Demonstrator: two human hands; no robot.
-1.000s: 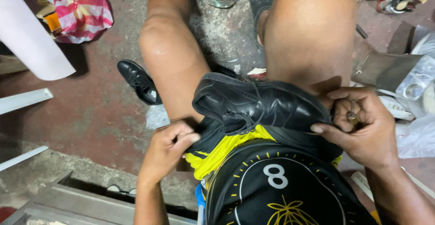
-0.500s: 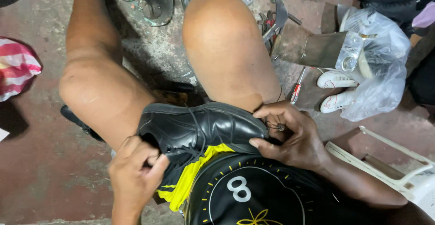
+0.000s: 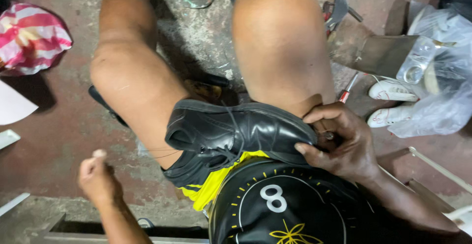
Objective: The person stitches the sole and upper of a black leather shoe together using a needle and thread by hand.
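Note:
A black leather lace-up shoe [image 3: 236,131] lies sideways across my lap, between my bare thighs and over my black and yellow shorts [image 3: 275,199]. My right hand [image 3: 339,143] grips the shoe's right end, thumb on top, with a small metal piece showing between the fingers. My left hand [image 3: 98,177] is a closed fist, held away from the shoe at the lower left. A thin thread [image 3: 160,150] runs from the shoe's opening toward that fist.
A second black shoe [image 3: 101,101] pokes out under my left leg. White sneakers [image 3: 391,91] and a clear plastic bag [image 3: 442,86] lie at the right, beside a red-handled tool [image 3: 345,95]. A pink striped bag [image 3: 32,37] sits top left on the reddish floor.
My left hand has left the shoe's opening and drawn back down to the left as a fist. The right hand keeps its grip on the shoe. The view has shifted slightly.

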